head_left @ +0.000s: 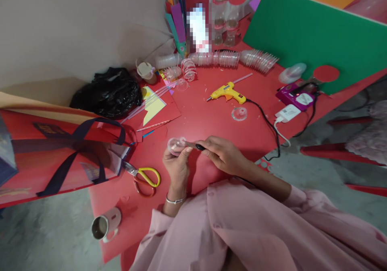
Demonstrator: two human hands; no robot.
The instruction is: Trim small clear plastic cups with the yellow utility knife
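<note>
My left hand (pixel 177 167) is closed around a small clear plastic lid (pixel 173 145) with a rounded rim, held up over the red table. Between the fingers of my right hand (pixel 225 155) is a small knife (pixel 199 146) with a black handle. Its blade points left and meets the lid's right edge near my left thumb; how far it cuts in, I cannot tell. Beyond my right hand, a similar clear lid (pixel 239 114) lies on the table. A yellow glue gun (pixel 229 92) rests farther back, a glue stick in its rear.
Scissors (pixel 148 178) and a mug (pixel 106 223) are on the table's left side, beside a red bag (pixel 60 154). Stacked clear plastic cups (pixel 226 58) lie along the back. A purple power socket (pixel 298 98) with cables sits right, before a green board (pixel 317 41).
</note>
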